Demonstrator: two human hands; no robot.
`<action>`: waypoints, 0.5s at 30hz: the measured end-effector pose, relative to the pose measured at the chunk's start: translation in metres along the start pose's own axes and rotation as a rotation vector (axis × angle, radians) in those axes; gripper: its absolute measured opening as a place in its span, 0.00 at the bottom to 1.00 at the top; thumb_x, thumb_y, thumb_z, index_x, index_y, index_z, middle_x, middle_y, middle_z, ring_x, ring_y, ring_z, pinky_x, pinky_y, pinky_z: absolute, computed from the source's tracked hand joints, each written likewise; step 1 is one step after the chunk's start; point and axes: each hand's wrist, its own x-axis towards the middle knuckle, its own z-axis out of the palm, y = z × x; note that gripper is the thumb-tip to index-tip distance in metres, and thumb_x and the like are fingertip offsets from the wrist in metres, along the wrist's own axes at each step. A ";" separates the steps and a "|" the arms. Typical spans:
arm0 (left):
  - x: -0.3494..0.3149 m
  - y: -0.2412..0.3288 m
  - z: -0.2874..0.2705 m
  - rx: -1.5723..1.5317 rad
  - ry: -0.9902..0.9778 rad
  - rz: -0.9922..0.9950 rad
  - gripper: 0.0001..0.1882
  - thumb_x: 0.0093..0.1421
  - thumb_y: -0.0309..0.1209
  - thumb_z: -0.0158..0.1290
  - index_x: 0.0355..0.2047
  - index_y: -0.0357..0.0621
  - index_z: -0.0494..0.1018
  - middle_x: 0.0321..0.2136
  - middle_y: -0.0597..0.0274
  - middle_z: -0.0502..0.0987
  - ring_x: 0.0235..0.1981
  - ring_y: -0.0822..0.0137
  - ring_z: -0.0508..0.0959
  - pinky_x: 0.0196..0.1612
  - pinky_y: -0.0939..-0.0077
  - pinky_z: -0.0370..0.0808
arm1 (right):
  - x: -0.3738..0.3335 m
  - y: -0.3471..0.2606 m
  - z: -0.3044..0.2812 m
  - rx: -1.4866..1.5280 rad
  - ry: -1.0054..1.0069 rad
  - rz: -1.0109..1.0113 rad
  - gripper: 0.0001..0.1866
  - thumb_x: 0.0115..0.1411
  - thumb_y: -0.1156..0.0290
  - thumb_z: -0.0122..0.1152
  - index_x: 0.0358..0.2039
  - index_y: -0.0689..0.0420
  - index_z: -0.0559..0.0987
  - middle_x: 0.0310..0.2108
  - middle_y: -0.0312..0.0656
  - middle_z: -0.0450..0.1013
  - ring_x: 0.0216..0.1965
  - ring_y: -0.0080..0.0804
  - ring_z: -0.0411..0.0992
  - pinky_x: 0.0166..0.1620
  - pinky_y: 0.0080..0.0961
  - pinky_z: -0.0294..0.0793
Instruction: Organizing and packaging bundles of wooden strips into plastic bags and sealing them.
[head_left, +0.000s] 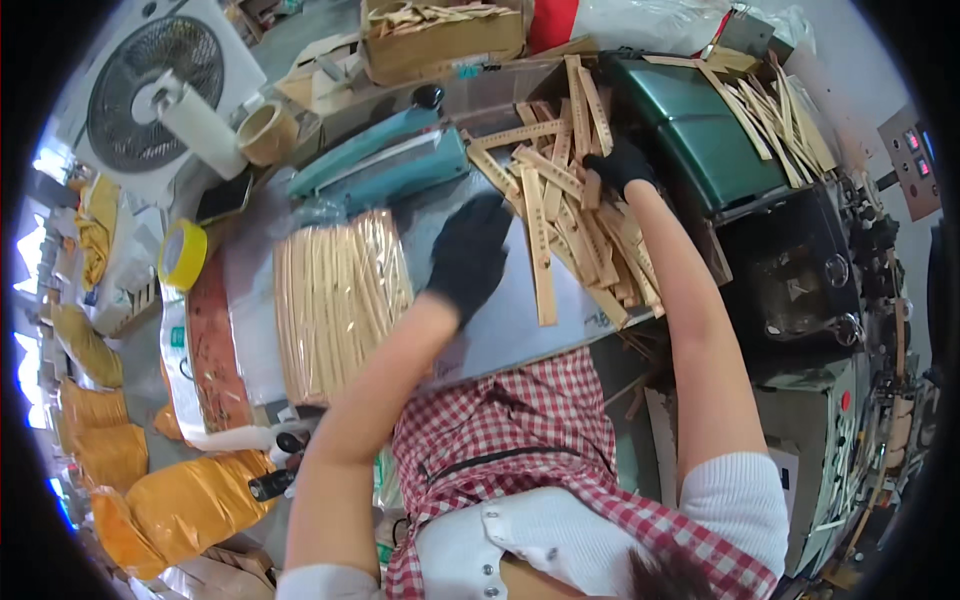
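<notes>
My left hand [470, 250], in a black glove and slightly blurred, is over the table with fingers stretched forward and nothing visible in them. It lies between a clear plastic pack of wooden rulers [338, 300] and a loose pile of wooden rulers [540, 240]. My right hand [620, 168], also black-gloved, is at the pile's far right side, its fingers closed on a short-looking brown wooden piece [592, 190], seemingly a ruler's end. The pile's rulers lie crisscrossed, some with dark markings. A teal hand sealer [400, 175] stands behind my left hand.
Yellow tape [183, 254], a dark phone [224, 196] and a fan [155, 95] are at the left. A box of wooden pieces [445, 45] stands at the back. A dark green machine cover [695, 130] borders the right side. Orange packages [195, 500] lie lower left.
</notes>
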 end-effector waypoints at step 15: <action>0.183 -0.053 0.072 0.575 -0.180 -0.013 0.08 0.55 0.26 0.47 0.36 0.46 0.70 0.34 0.52 0.75 0.32 0.54 0.79 0.34 0.58 0.75 | -0.019 0.076 0.012 0.048 0.178 -0.159 0.37 0.57 0.51 0.55 0.61 0.62 0.60 0.58 0.58 0.59 0.61 0.52 0.56 0.62 0.38 0.55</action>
